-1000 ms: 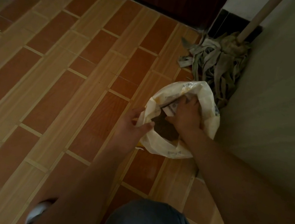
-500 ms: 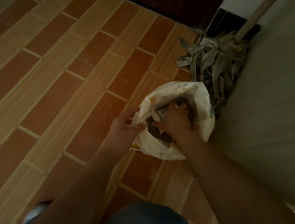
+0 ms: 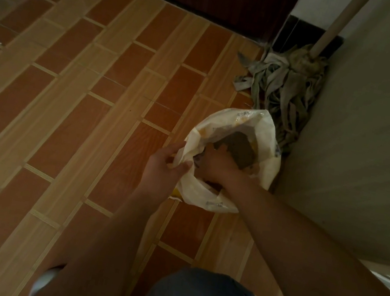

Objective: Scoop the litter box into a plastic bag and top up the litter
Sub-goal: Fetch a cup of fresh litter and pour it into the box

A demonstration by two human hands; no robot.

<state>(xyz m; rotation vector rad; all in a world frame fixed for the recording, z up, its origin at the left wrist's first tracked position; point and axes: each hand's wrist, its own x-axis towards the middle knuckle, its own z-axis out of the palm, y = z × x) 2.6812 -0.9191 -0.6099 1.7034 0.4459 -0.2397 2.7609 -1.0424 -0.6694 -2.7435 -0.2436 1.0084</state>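
Plastic bag (image 3: 267, 137), likely limp and light: your left hand (image 3: 161, 170) pinches its rim between thumb and fingers; your right hand (image 3: 216, 170) reaches inside, grip unclear.

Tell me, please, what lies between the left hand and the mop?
The white plastic bag, with the right hand in its mouth, as the head view shows.

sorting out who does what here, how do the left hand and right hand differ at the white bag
The left hand stays outside the plastic bag and pinches its near rim, while the right hand reaches into the bag's open mouth. The left hand's thumb and fingers show plainly, but the right hand's fingers are lost in the dim inside, so its grip cannot be told. Both are bare and meet at the same side of the bag.
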